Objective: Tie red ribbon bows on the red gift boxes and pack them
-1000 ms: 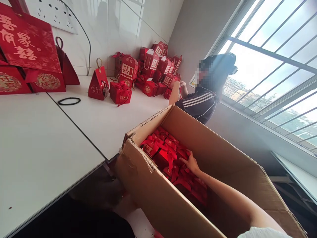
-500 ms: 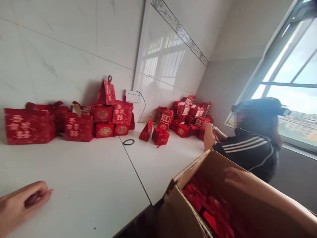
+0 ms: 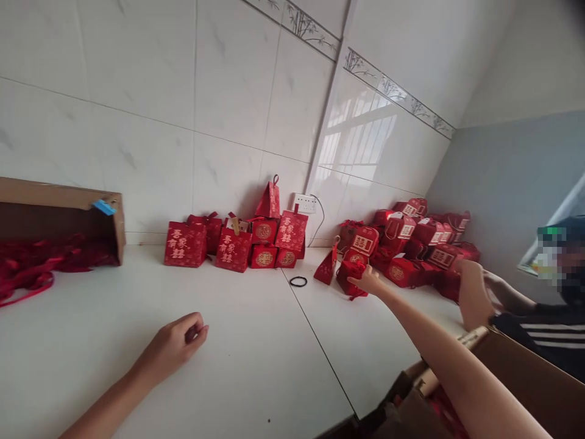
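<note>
Red ribboned box (image 3: 344, 277) on desk (image 3: 237, 378) at one o'clock, against right hand (image 3: 369, 281) (can't tell if gripped), with left hand (image 3: 179, 339) loosely fisted; could topple triangular box (image 3: 326, 267) if dragged toward nine o'clock.

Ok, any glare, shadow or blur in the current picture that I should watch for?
Head view: a barred-window reflection glares on the glossy wall tiles; the left carton is dark inside; coarse pixelation covers part of the co-worker; the top-right corner darkens; the right hand at the red box remains readable.
</note>
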Demonstrator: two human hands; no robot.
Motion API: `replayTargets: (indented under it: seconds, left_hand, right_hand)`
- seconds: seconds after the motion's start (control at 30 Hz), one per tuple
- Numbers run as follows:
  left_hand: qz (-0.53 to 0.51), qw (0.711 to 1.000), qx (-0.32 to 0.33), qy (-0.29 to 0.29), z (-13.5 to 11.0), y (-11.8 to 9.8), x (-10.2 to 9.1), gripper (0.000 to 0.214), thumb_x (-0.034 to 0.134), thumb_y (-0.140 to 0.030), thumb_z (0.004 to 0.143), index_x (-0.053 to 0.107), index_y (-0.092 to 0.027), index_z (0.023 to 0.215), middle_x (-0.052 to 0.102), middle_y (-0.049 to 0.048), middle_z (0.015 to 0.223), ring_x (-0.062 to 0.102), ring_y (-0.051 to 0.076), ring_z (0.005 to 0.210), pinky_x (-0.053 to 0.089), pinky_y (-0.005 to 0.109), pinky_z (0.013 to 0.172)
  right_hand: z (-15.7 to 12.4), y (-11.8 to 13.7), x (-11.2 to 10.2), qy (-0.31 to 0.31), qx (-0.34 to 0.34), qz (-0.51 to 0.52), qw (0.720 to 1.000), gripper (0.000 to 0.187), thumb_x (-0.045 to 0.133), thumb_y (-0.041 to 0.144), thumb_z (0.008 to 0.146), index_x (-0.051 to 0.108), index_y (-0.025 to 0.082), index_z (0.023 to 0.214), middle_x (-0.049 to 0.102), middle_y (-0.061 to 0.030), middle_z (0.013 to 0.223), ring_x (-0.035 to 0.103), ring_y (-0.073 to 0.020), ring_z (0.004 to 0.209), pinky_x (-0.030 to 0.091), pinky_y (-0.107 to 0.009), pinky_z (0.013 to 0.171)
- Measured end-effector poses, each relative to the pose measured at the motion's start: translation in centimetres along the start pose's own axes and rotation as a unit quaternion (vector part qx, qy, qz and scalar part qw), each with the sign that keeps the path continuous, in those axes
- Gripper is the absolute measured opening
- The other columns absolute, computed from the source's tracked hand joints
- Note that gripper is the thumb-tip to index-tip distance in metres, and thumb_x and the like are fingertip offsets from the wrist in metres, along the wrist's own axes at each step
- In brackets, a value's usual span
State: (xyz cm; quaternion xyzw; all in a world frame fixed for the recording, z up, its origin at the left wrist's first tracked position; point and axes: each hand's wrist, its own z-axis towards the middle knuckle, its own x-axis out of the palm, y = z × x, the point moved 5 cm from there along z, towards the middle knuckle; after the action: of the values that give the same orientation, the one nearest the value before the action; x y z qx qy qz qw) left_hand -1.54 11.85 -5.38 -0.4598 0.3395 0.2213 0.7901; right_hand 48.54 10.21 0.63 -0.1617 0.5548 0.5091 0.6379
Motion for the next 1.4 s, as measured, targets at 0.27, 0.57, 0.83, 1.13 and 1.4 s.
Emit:
replayTargets:
  seconds: [0.27,0.57,0.83,1.13,1.4]
  left_hand:
    - [-0.049,0.998,-0.003,0.034,-0.2,-0.8,0.0,0.025,0.041,-0.038,0.075,0.032,-0.020,0.060,0.035,-0.0052,0.053,0.031,0.010,0.050,0.029,0.021,0.048]
    - [-0.022,1.000,0.000,-0.002,-0.6,-1.0,-0.1,0.025,0.039,-0.040,0.080,0.039,-0.020,0.064,0.048,-0.0030,0.061,0.045,0.012,0.058,0.036,0.024,0.057]
    - [-0.188,0.967,-0.094,-0.142,-1.0,1.8,-1.4,0.061,0.052,-0.050,0.073,0.036,-0.017,0.122,0.042,0.0158,0.128,0.041,0.028,0.121,0.037,0.045,0.096]
    - [-0.280,0.948,-0.067,-0.139,2.0,2.2,-0.6,0.089,0.069,-0.039,0.062,0.018,-0.017,0.132,0.040,0.0162,0.131,0.043,0.027,0.121,0.036,0.044,0.101]
    - [-0.298,0.953,-0.025,-0.056,2.9,1.6,-0.5,0.093,0.072,-0.041,0.061,0.016,-0.023,0.134,0.039,0.0144,0.134,0.045,0.028,0.121,0.044,0.041,0.096]
  right_hand:
    - [-3.0,1.5,-2.1,0.065,0.027,-0.078,0.995,0.075,0.066,0.054,0.054,0.048,0.010,0.113,0.053,-0.0257,0.100,0.062,-0.0358,0.076,0.046,-0.041,0.057]
    - [-12.3,20.5,-4.2,0.074,-0.292,0.052,0.952,0.072,0.061,0.053,0.066,0.036,0.020,0.125,0.048,-0.0119,0.102,0.053,-0.0306,0.099,0.046,-0.039,0.075]
    - [-19.6,30.3,6.4,0.155,-0.313,0.108,0.931,0.080,0.063,0.047,0.068,0.026,0.013,0.131,0.040,-0.0186,0.115,0.053,-0.0355,0.101,0.047,-0.046,0.073]
    - [-21.2,30.1,8.7,0.148,-0.342,0.324,0.870,0.082,0.061,0.041,0.071,0.015,0.015,0.135,0.040,-0.0182,0.117,0.047,-0.0330,0.110,0.042,-0.050,0.086]
    - [-17.4,26.7,9.6,0.168,-0.264,0.533,0.786,0.041,0.027,0.050,0.090,0.052,0.017,0.095,0.059,-0.0085,0.095,0.056,-0.0197,0.087,0.047,-0.036,0.077]
